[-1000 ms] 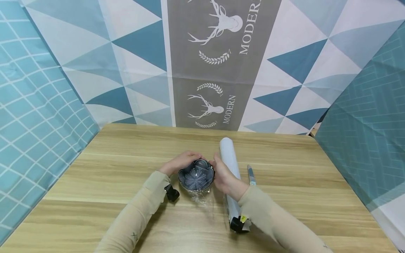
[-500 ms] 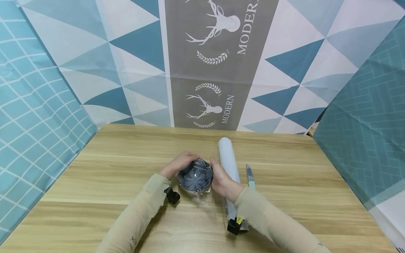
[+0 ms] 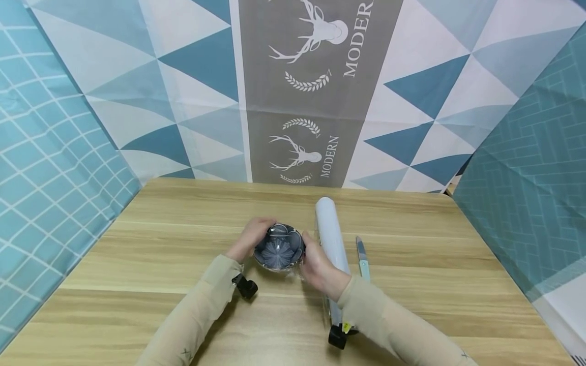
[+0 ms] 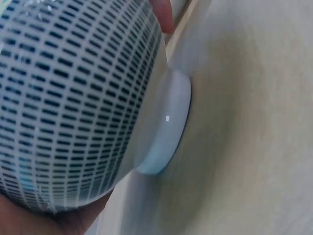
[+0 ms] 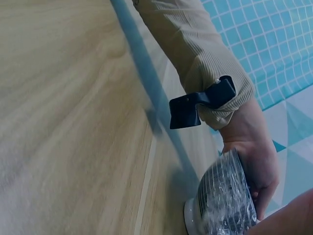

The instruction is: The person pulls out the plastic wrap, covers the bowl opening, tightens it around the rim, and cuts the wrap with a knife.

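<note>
A dark blue, petal-shaped bowl (image 3: 278, 249) sits between both hands in the head view. Its outside is white with rows of dark dashes above a white foot (image 4: 171, 122), as the left wrist view shows. Clear cling film (image 5: 226, 198) wraps the bowl's side, wrinkled and shiny. My left hand (image 3: 252, 238) grips the bowl's left rim and side. On the opposite side my right hand (image 3: 318, 262) holds it, thumb near the rim; some of its fingers are hidden. I cannot tell whether the foot touches the table.
Right of the bowl lies a white roll (image 3: 330, 231) of film, partly under the right forearm. Beyond it rests a knife (image 3: 362, 258) with a light blue handle. Patterned cloth (image 3: 201, 101) hangs behind the wooden table (image 3: 174, 239).
Both hands have moved the bowl slightly left and away from me. The loose film below its near rim shows less now. The roll and knife stay in place.
</note>
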{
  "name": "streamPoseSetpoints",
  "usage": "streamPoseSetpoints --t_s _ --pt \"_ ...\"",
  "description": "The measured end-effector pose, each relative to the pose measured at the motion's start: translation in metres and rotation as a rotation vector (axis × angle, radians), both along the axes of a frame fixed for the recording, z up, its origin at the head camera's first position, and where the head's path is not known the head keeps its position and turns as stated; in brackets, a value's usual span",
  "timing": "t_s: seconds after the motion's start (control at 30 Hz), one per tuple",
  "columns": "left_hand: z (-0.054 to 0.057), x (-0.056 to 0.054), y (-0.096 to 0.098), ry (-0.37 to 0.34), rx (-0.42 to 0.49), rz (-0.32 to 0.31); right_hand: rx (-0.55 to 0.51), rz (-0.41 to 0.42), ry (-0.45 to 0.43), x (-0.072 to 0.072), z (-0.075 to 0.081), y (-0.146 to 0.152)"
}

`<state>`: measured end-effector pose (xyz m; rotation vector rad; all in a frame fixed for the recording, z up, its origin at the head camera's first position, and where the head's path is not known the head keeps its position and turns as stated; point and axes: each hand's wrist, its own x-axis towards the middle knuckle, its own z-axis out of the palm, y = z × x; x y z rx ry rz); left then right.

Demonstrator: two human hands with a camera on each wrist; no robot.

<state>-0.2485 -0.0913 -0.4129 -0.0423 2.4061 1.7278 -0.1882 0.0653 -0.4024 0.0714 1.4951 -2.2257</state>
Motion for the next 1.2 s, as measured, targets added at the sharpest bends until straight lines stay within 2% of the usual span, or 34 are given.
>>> streamPoseSetpoints --t_s 0.17,0.33,0.5,0.73,1.07,1.2 --pt "-0.001 0.003 0.0 -0.024 0.034 0.106 0.024 -0.026 0.033 0.011 0.013 -0.004" --pt "0.0 0.009 0.005 -0.029 0.17 0.231 0.018 -0.078 0.031 0.018 0.018 -0.007" --pt "0.0 0.014 0.009 -0.045 0.294 0.309 0.046 -0.142 0.023 0.024 0.018 -0.012" --pt "0.001 0.021 0.012 -0.08 0.437 0.363 0.092 -0.25 0.017 0.029 0.021 -0.02" --pt "-0.005 0.032 0.014 -0.001 0.594 0.334 0.072 -0.263 0.025 0.02 0.019 -0.025" --pt "-0.006 0.037 0.017 -0.018 0.58 0.376 0.115 -0.296 -0.009 0.017 0.018 -0.026"
